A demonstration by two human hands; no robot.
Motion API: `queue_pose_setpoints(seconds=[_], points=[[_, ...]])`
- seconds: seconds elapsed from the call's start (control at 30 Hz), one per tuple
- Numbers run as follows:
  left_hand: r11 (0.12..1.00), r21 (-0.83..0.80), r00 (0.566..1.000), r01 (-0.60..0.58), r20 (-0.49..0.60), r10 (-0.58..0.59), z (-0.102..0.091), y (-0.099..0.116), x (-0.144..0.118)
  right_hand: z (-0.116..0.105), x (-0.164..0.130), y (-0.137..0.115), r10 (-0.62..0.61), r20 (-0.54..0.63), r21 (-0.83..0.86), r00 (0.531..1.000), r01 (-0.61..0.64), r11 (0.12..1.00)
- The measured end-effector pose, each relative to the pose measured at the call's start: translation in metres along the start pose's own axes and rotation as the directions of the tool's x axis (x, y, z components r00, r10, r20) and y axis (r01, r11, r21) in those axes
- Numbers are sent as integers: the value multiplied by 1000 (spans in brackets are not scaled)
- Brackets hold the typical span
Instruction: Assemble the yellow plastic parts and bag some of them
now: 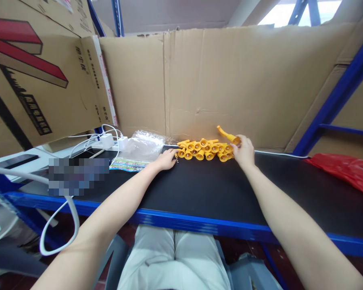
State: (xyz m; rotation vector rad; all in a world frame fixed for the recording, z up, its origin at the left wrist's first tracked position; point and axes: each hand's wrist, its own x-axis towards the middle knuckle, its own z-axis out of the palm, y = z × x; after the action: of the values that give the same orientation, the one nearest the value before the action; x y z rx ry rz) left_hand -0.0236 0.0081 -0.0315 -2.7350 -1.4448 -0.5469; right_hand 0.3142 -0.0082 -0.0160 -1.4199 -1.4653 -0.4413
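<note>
A pile of yellow horn-shaped pieces (199,151) lies stacked on the black tabletop, most with their flared mouths facing me. My right hand (244,152) is closed on one more yellow horn-shaped piece (226,134), gripping its flared end just above the pile's right side. Its narrow stem points up and to the left. At the left end of the pile, my left hand (166,159) rests on the tabletop with its fingers stretched against the outermost pieces. A small shiny bit shows by those fingertips, too small to make out.
A clear plastic bag (143,147) lies left of the pile, near white chargers (107,141) and tangled cables. Cardboard (245,84) walls the back, and a printed carton (45,76) leans in from the left. Red plastic (345,171) sits at right. A blue rail (199,222) edges the table.
</note>
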Motion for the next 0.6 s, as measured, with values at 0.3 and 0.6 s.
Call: queue_pose_setpoints(seconds=[0.3, 0.6], points=[[1000, 1, 999, -11, 38, 11, -1, 4, 0, 10, -5, 6, 47, 103, -112, 994, -35, 993], [998, -18, 995, 67, 69, -65, -3, 12, -4, 19, -4, 10, -4, 114, 77, 993, -5, 997]])
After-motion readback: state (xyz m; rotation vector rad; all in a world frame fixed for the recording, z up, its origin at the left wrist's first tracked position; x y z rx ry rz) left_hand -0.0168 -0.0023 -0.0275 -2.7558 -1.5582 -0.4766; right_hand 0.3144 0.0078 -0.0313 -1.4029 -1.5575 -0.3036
